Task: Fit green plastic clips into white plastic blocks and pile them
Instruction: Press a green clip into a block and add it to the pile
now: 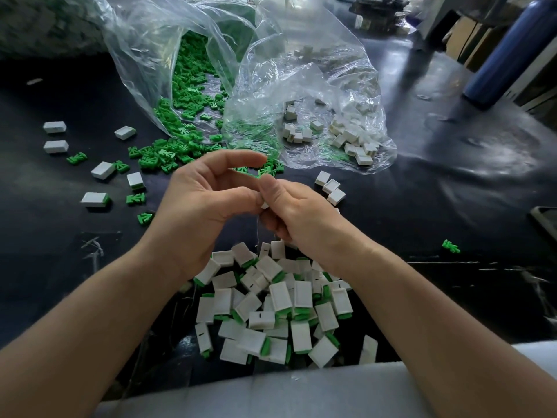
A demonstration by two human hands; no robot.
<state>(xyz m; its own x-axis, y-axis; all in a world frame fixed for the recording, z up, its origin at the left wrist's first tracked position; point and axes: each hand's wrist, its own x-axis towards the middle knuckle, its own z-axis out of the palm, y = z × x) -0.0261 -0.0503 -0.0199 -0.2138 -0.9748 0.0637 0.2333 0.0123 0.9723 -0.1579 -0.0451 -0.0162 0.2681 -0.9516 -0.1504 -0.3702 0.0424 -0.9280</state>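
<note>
Right grip [295,215] pinches white block [264,205] | left grip [205,200] curled against it, hold unclear | assembled pile [271,309] below

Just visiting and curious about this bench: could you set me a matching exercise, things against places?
1 loose green plastic clips
2 bare white plastic blocks
3 pile of white blocks fitted with green clips
4 tall dark blue bottle

A nearest the person
B far right
C spilling from left clear plastic bag
D inside right clear plastic bag

Pairs: 1-C, 2-D, 3-A, 4-B
</note>
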